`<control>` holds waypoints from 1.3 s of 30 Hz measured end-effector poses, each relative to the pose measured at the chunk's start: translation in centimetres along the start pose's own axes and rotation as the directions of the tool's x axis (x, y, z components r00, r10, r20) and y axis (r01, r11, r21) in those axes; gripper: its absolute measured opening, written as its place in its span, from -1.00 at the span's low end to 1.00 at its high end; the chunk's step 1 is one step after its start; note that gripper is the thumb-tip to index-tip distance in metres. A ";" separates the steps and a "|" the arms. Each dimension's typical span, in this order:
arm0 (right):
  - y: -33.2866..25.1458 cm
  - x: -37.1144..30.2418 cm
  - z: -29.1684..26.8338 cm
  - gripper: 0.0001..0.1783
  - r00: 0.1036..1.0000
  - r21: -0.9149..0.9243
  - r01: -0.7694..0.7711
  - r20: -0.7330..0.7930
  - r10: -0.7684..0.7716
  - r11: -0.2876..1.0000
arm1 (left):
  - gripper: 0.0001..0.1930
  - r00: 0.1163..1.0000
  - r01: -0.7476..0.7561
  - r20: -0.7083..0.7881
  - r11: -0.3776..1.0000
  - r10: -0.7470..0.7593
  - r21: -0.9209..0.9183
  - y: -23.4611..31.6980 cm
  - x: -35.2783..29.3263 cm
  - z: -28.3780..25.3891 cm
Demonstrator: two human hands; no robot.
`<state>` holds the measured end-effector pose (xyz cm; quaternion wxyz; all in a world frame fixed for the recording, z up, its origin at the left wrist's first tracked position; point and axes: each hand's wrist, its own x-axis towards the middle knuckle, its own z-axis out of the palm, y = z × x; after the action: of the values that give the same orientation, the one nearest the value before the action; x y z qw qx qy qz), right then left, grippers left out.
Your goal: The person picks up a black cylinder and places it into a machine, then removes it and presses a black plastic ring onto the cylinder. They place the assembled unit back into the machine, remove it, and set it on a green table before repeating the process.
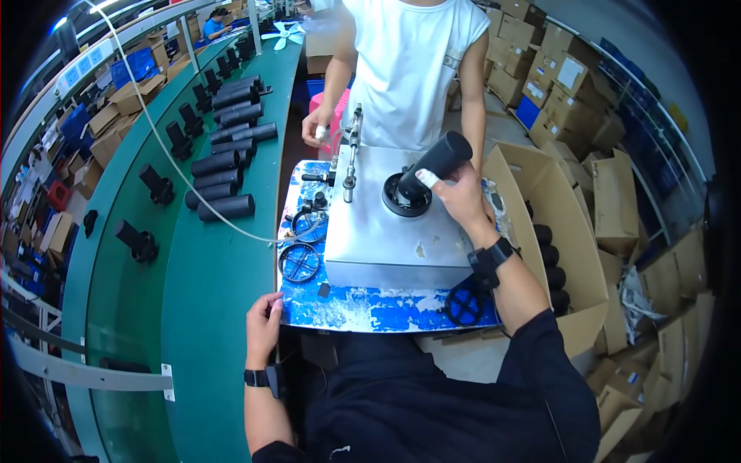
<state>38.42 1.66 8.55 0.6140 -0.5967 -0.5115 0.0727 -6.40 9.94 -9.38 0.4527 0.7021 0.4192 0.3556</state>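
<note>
My right hand [461, 193], with white tape on its thumb, grips a black cylinder [442, 157]. The cylinder is tilted, its lower end at a round black holder [402, 207] on top of a silver metal box [370, 247]. Whether it sits inside the holder or only touches its rim, I cannot tell. My left hand [264, 322] is at the left front edge of the blue worn table [370, 312], fingers loosely bent and apart, with nothing seen in it. Past the box stands a co-worker in a white sleeveless top [409, 69], one hand [317, 126] by the metal valve fitting [352, 150].
Black cylinders [228, 208] lie in a row on the green conveyor [208, 285] at left, beside upright black parts [157, 185]. Black spoked rings [299, 262] and a thin hose [258, 238] are left of the box. An open carton [579, 231] holding black parts stands at right.
</note>
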 end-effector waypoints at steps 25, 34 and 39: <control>0.0 1.8 1.9 -0.23 0.976 -0.498 -0.061 0.154 0.157 0.865 | -0.78 1.000 -0.028 0.001 0.998 0.028 0.063 0.7 0.3 -0.1; 2.6 2.2 -0.4 -0.22 0.911 -0.413 0.060 0.395 0.120 0.909 | -0.81 0.998 -0.055 -0.016 0.994 0.057 0.096 1.4 0.2 -0.1; 0.4 1.4 0.4 -0.21 0.967 -0.308 -0.077 0.209 0.146 0.948 | -0.79 0.998 -0.055 0.004 0.994 0.055 0.099 1.5 -0.1 -0.1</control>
<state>39.01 2.99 8.85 0.4490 -0.6980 -0.5491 0.0982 -6.11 9.57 -7.92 0.4078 0.7351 0.4163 0.3463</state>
